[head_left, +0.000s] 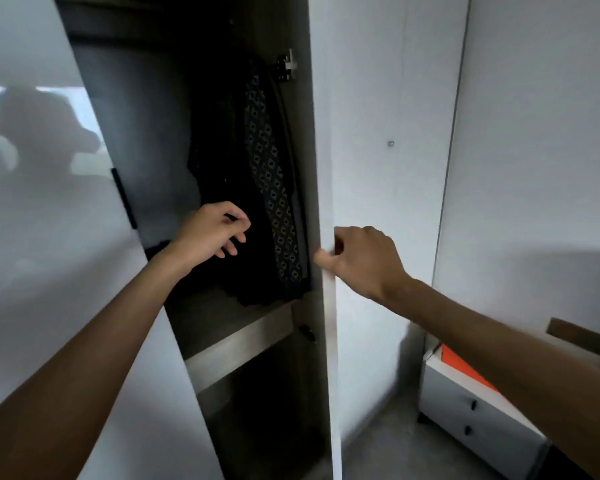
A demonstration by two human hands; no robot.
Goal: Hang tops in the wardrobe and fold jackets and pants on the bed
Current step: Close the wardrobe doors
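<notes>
White wardrobe (136,140) open; patterned top (271,188) hangs inside right, above shelf (239,344). Left hand (210,232) loosely curled, empty, just beside it. Right hand (364,258) grips door (371,150) edge. Drawer unit (465,410) near right.

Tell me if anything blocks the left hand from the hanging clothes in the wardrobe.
Nothing visible does. The door stands open, its edge gripped by the right hand, and the left hand, holding nothing, reaches into the opening right before the dark hanging clothes.

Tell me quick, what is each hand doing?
Left hand: open, holding nothing.
Right hand: gripping the edge of the wardrobe door.
</notes>
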